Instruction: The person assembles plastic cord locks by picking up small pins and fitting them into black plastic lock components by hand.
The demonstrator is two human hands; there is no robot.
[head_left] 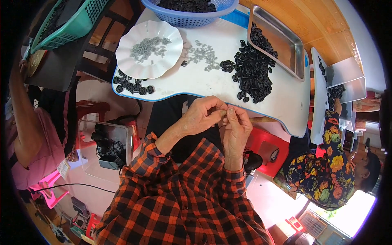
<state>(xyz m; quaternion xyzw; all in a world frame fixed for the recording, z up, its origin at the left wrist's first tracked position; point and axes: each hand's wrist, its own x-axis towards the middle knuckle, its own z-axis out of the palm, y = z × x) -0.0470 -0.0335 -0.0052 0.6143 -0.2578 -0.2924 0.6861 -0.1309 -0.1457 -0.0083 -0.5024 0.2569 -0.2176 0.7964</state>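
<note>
White and blue-edged, the worktop [206, 86] carries a fluted plate [170, 61] of small grey pieces [147, 49] and, farther right, a heap of black oval pieces [254, 75], their long axes pointing every way. A steel tray [292, 61] adjoins the heap, its length slanting down to the right. Just off the near edge, the left hand [199, 116] and right hand [237, 130] meet, fingers [232, 116] pinched closed; whether they grip a piece, and which way it points, I cannot tell

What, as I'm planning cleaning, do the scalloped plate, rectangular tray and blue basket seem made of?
Scalloped plate: glossy plastic or ceramic; white sheen fits both. Rectangular tray: probably satin metal, with reflective grey walls. Blue basket: likely smooth plastic, given its perforated wall.
</note>
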